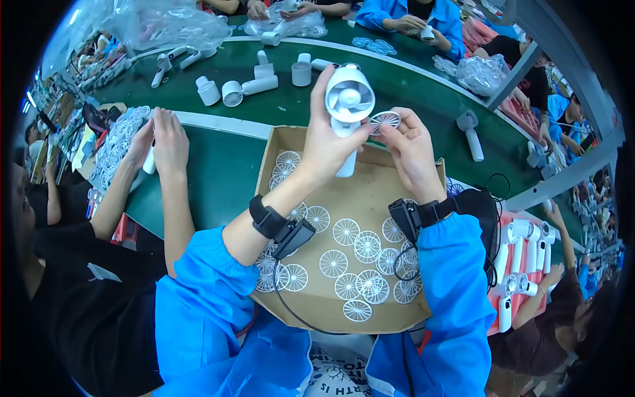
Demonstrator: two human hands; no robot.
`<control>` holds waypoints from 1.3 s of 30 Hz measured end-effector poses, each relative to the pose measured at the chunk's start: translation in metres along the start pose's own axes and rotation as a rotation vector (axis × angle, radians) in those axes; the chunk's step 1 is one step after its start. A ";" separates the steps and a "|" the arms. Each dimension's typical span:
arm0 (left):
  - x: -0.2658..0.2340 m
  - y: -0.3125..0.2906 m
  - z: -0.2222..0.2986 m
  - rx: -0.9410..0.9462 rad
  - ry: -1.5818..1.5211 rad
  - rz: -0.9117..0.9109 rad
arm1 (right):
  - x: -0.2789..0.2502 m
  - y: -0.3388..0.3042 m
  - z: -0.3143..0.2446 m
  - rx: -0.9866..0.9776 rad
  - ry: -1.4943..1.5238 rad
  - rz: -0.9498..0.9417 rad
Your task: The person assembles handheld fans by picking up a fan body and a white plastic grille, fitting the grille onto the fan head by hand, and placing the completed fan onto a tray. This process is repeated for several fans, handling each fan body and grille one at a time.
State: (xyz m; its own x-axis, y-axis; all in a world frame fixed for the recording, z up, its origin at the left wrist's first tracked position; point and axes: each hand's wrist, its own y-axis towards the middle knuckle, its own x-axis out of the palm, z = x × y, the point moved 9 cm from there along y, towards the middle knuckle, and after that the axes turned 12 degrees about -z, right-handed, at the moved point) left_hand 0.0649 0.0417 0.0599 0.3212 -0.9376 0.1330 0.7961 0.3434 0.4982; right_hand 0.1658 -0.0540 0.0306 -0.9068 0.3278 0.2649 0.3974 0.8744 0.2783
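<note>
1. In the head view, a worker in a blue jacket holds a white handheld fan [350,99] above the far edge of a cardboard box [377,185], its blades facing the camera and its handle pointing down.
2. The left hand [321,140] is closed around the fan from the left side, gripping it just below the round head.
3. The right hand [413,151] pinches a white spoked grille [385,122] between thumb and fingers, partly closed, just beside the fan's head; whether grille and left thumb touch cannot be told.
4. Loose grilles [367,246] lie scattered in the box below, some overlapping, beneath forearms strapped with black wristbands [267,218].
5. Beyond the box, more white fans [207,91] lie or stand on a curving green belt [417,79].
6. At left, a co-worker's hands [170,142] close on a white piece beside a heap of pale rings [122,145]; across the belt, another person in blue [374,14] handles a small white part [428,32].
7. At right, a pink tray [504,217] carries several white fans.
</note>
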 end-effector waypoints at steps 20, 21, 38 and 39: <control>-0.003 -0.006 -0.004 -0.024 -0.030 0.050 | 0.055 -0.030 -0.071 -0.562 -1.292 0.137; -0.002 -0.005 -0.005 -0.027 -0.031 0.050 | 0.052 -0.028 -0.070 -0.560 -1.305 0.149; 0.012 -0.009 -0.041 -0.124 0.398 -0.099 | 0.062 -0.029 -0.059 -0.542 -1.430 0.159; 0.013 -0.009 -0.041 -0.124 0.388 -0.098 | 0.062 -0.029 -0.060 -0.546 -1.434 0.163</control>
State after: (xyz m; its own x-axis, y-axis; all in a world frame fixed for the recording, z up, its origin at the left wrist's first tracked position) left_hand 0.0830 0.0282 0.0222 0.3912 -0.8845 -0.2544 0.8808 0.2797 0.3821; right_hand 0.1060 -0.0806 0.0940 -0.0920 0.7405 -0.6657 0.2138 0.6677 0.7131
